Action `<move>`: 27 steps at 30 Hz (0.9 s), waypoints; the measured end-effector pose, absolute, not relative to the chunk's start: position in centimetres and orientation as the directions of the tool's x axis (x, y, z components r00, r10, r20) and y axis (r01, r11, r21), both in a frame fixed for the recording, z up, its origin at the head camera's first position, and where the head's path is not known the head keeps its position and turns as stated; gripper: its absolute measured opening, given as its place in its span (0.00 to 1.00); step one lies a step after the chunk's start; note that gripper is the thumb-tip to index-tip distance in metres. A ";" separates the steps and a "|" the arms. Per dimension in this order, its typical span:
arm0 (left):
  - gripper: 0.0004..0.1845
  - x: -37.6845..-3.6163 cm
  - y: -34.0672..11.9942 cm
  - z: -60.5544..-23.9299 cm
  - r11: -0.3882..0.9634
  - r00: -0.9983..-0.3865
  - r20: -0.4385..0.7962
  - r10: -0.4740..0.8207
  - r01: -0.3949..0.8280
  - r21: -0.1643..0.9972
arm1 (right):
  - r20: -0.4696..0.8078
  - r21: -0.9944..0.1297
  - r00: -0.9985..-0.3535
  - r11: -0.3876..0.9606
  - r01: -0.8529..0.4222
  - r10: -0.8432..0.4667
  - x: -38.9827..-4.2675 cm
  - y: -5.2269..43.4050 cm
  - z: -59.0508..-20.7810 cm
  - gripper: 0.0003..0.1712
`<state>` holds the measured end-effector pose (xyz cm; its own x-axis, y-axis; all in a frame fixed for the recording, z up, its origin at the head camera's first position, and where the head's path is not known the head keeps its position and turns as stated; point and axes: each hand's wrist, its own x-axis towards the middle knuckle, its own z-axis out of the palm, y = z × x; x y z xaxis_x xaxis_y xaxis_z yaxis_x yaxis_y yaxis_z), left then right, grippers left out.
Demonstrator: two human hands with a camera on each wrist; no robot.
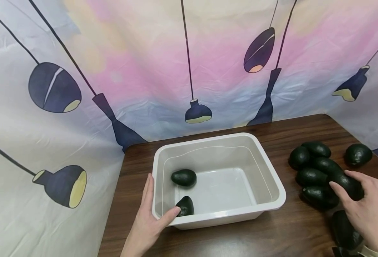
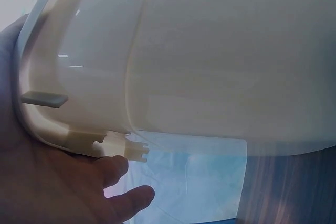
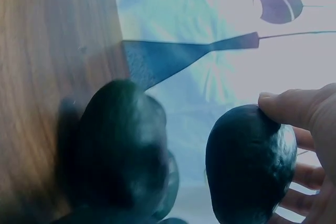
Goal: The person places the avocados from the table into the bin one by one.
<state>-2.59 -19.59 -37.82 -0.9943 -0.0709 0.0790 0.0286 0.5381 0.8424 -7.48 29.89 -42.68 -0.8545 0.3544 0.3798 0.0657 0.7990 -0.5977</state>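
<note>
Work in hand looks like moving avocados from a loose pile into a white plastic tub (image 1: 274, 185), w/ the pick-up step under way. Left hand (image 1: 148, 217) sits at the tub's lower-left corner in the head view: fingers straight along the outer left wall, thumb hooked over the near rim, so it steadies the tub w/o curling round anything; the left wrist view shows the palm flat against the tub's outer wall (image 2: 210, 61), fingers relaxed. Two avocados already lie inside, one (image 1: 184, 177) on the tub floor near the left wall, the other (image 1: 185, 206) in the near-left corner just beside the thumb tip. Right hand (image 1: 367, 208), lower right of the head frame, has its fingers curled over one avocado (image 1: 349, 184) at the near-right edge of the pile (image 1: 314, 167); the right wrist view shows thumb on top & fingers underneath that fruit (image 3: 249, 163), so it's gripped, though I can't tell if it's clear of the wooden table (image 1: 227, 239) yet. One more avocado (image 1: 357, 154) sits apart toward the right edge, another (image 1: 344, 230) lies under the right wrist at the bottom. My read: early on, most fruit still outside. Next move calls for lifting clear of the neighbours touching it, carrying left over the tub's right rim & setting it on the bare floor area, w/ the left hand bracing against sliding.
</note>
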 end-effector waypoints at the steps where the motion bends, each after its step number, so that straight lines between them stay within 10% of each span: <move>1: 0.57 -2.6 -19.6 -37.8 0.540 -0.994 0.077 -0.072 0.026 0.841 | 0.391 -0.599 -0.854 0.799 0.048 0.344 -7.5 29.7 -42.5 0.31; 27: 0.56 -2.6 -19.5 -37.5 0.538 -0.995 0.059 -0.082 0.006 0.843 | 0.814 -0.510 -0.561 0.649 -0.565 0.151 -7.0 22.5 -36.2 0.44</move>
